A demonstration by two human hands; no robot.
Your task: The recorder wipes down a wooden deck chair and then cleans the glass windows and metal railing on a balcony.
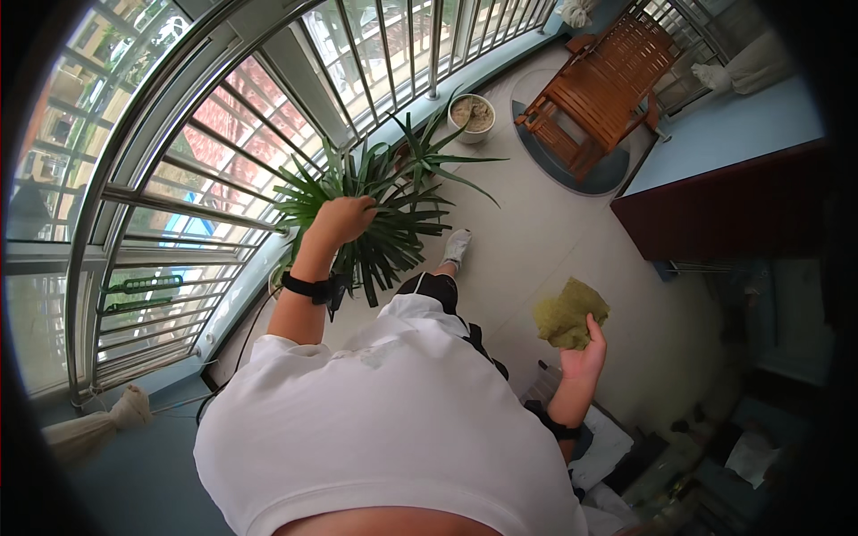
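Note:
My left hand (pixel 346 218) is over a bushy potted plant (pixel 385 234) with long, narrow green leaves, its curled fingers at the upper leaves. Whether a leaf is between those fingers cannot be told. Off to the right, my right hand (pixel 584 355) holds a crumpled olive-green cloth (pixel 571 313) above the floor, thumb on top of it. A second plant with spiky, aloe-like leaves (pixel 429 157) stands just behind the bushy one. The pots of both are largely hidden by leaves.
Metal railings (pixel 201 204) and windows run along the left. A white pot of soil (pixel 472 118) stands by the sill. A slatted wooden chair (pixel 596 87) rests on a round grey mat (pixel 613 175). A dark red panel (pixel 724 201) edges the right side; assorted items lie at lower right.

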